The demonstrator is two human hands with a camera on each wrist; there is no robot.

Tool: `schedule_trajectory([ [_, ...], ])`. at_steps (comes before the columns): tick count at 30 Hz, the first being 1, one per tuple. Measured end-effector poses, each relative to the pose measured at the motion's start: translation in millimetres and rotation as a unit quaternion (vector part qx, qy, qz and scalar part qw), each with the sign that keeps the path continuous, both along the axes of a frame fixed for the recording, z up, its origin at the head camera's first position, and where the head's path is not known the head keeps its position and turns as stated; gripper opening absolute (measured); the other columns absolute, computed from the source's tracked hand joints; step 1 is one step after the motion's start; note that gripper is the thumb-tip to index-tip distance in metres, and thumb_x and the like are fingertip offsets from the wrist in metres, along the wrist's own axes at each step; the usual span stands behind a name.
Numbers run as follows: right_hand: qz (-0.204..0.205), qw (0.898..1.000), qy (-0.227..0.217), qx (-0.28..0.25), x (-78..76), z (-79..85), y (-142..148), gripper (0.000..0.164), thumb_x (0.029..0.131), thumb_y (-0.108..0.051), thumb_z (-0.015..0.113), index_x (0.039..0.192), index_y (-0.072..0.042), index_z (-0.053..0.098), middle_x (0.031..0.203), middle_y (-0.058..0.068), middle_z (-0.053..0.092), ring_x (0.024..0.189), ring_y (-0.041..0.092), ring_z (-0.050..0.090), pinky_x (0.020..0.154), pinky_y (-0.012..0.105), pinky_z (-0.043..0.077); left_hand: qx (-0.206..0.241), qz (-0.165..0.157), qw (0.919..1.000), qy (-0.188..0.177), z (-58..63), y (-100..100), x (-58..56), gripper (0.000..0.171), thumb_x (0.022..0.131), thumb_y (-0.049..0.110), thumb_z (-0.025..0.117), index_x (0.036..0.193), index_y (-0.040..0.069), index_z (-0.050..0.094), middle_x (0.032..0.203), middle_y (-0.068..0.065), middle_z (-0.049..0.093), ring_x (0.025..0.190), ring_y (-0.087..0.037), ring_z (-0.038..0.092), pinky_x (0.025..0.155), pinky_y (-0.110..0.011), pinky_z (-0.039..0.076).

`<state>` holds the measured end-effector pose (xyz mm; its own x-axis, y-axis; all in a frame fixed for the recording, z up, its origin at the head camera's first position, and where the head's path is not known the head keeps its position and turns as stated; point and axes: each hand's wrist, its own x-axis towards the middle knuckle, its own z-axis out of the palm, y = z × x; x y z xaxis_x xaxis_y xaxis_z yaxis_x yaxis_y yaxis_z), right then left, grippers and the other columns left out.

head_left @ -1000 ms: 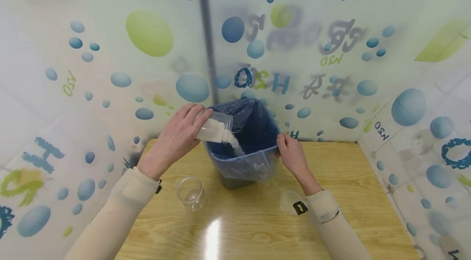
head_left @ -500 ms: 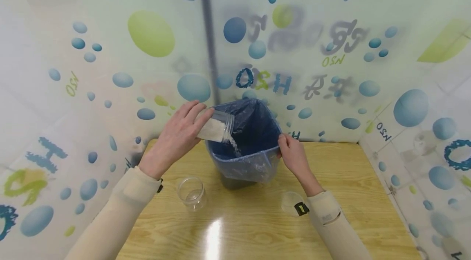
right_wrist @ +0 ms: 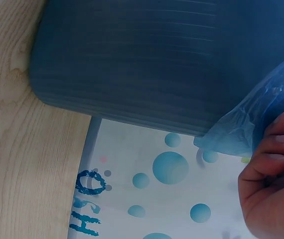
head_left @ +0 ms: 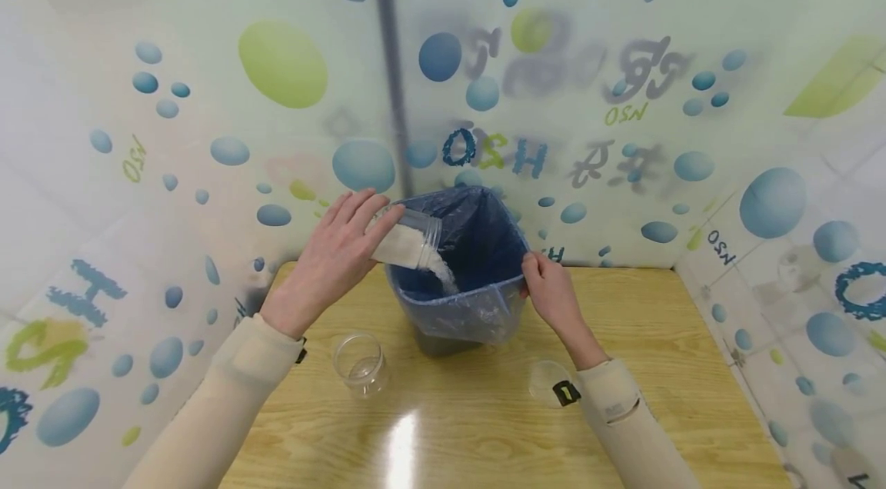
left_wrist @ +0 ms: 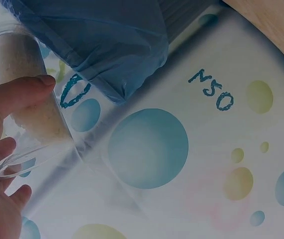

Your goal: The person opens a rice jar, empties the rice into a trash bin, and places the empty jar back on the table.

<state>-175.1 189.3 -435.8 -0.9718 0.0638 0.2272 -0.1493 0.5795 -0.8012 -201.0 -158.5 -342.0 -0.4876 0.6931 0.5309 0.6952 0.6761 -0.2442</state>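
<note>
My left hand [head_left: 334, 257] grips a clear jar [left_wrist: 37, 107] by its body and holds it tipped over the bin's left rim. White grains [head_left: 441, 274] stream out of the jar's mouth into the bin. A blue plastic bag [head_left: 457, 312] lines the grey bin [head_left: 443, 344] and folds down over its rim. On the bin's right side my right hand [head_left: 554, 289] holds the rim and the bag's edge, its fingers curled over them in the right wrist view [right_wrist: 276, 174]. How much of the grain lies inside the bin is hard to tell.
A clear empty-looking jar [head_left: 360, 363] stands on the wooden table [head_left: 477, 427] left of the bin's front. A clear round lid [head_left: 547, 383] lies beside the right wrist. Patterned walls [head_left: 588, 189] close in behind the bin and on both sides.
Grains keep streaming from the jar; the stream thinned half a second ago and is thicker now. Both hands stay nearly in place.
</note>
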Motion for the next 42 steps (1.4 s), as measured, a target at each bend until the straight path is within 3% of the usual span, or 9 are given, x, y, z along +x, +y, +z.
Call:
schedule_trajectory([
  [21,-0.002,1.000,0.005,0.005,-2.5,0.3,0.0,0.041,0.110,-0.029,0.038,0.079,-0.010,0.057,0.063,0.005,0.059,0.058,0.021,0.058,0.055,0.035,0.044,0.008,-0.005,0.9999,0.012,2.3,2.7,0.1,0.091,0.067,-0.005,0.090,0.147,0.006,0.050,0.143,-0.021,0.051,0.145,-0.043,0.037,0.116,-0.057,0.035],
  [30,-0.001,1.000,0.005,0.009,-1.7,-0.5,1.2,0.041,0.110,-0.030,0.038,0.079,-0.010,0.057,0.063,0.005,0.059,0.060,0.023,0.057,0.056,0.036,0.044,0.010,-0.002,0.9998,0.016,1.3,4.2,0.2,0.079,0.074,-0.013,0.079,0.146,0.007,0.052,0.143,-0.021,0.051,0.145,-0.043,0.037,0.118,-0.058,0.032],
  [42,-0.001,1.000,0.000,0.006,0.6,0.0,0.2,0.040,0.110,-0.028,0.038,0.080,-0.009,0.056,0.062,0.005,0.058,0.059,0.022,0.057,0.055,0.035,0.042,0.012,-0.001,0.9996,0.026,-2.1,6.2,0.2,0.079,0.074,-0.012,0.079,0.145,0.008,0.054,0.144,-0.020,0.052,0.145,-0.043,0.037,0.118,-0.058,0.031],
])
